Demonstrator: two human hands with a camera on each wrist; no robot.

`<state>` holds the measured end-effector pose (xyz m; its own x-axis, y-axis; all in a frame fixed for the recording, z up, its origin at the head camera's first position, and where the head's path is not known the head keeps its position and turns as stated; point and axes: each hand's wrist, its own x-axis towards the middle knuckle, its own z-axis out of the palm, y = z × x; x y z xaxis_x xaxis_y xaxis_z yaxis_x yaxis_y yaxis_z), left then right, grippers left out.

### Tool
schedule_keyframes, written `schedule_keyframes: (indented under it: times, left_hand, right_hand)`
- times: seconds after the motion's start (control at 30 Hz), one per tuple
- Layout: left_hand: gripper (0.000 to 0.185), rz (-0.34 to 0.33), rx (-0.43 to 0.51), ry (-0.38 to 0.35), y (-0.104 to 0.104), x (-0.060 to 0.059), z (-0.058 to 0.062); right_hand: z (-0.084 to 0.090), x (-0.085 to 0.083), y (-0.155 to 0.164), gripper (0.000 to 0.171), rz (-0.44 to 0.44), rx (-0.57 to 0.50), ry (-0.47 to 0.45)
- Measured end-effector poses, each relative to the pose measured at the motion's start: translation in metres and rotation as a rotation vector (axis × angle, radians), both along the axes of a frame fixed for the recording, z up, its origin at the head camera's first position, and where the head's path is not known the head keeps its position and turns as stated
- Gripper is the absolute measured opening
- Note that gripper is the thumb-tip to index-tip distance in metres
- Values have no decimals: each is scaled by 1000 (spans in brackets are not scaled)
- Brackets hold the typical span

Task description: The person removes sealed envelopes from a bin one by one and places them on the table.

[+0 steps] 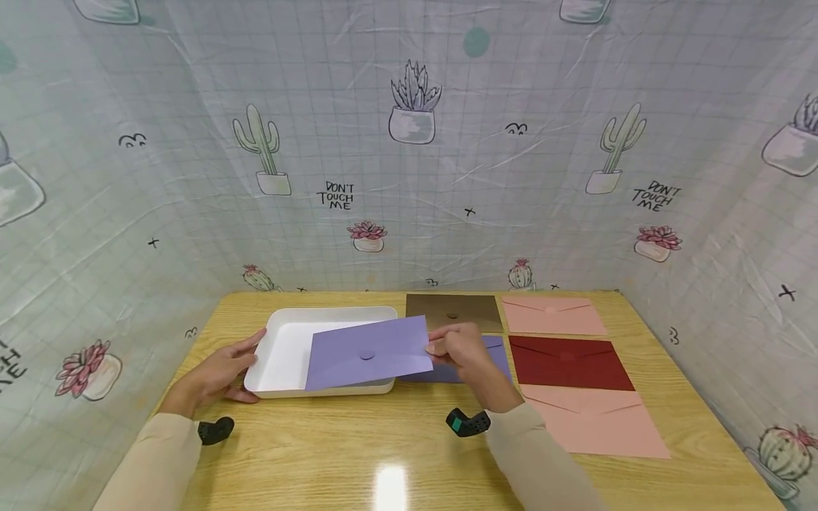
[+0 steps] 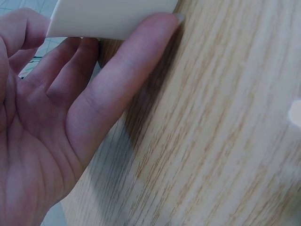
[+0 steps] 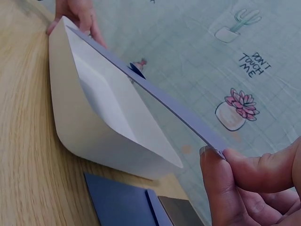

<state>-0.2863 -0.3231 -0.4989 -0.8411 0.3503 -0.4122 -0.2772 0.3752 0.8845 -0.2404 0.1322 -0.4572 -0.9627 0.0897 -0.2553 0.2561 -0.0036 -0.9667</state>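
Note:
My right hand [image 1: 461, 348] pinches the right edge of a purple envelope [image 1: 371, 351] between thumb and fingertips. The envelope is tilted above the white tray [image 1: 281, 355], its round flap tab facing up. In the right wrist view the envelope [image 3: 160, 96] shows nearly edge-on, over the open tray [image 3: 103, 136]. My left hand [image 1: 220, 372] holds the tray at its left side; the left wrist view shows the thumb [image 2: 117, 75] against the outer wall. A second purple envelope [image 1: 501, 355] lies on the table, partly hidden behind the right hand and the held envelope.
Right of the tray lie a brown envelope [image 1: 454, 312], a pink envelope [image 1: 552, 316], a dark red envelope [image 1: 569, 363] and another pink envelope [image 1: 601, 422]. The wooden table [image 1: 319, 454] is bordered by a cactus-print curtain [image 1: 409, 177]. Black devices sit at both wrists.

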Motion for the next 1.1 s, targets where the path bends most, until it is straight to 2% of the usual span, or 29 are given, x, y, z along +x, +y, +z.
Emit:
schedule_keyframes:
  times: [0.37,0.67,0.83,1.1]
  left_hand:
    - [67,-1,10,-3,-1,0,-1]
    - [68,3,10,-7,-1,-1,0]
    - [68,6,1,0,-1,-1,1]
    - [68,1,-17,-1,-1,-1,1]
  right_hand:
    - [3,12,22,24,3,5,-12]
    - [5,22,38,24,-32,29,-11]
    - [2,27,47,24,-50,41,-20]
    - [-3,40,64,24,-32,68,-13]
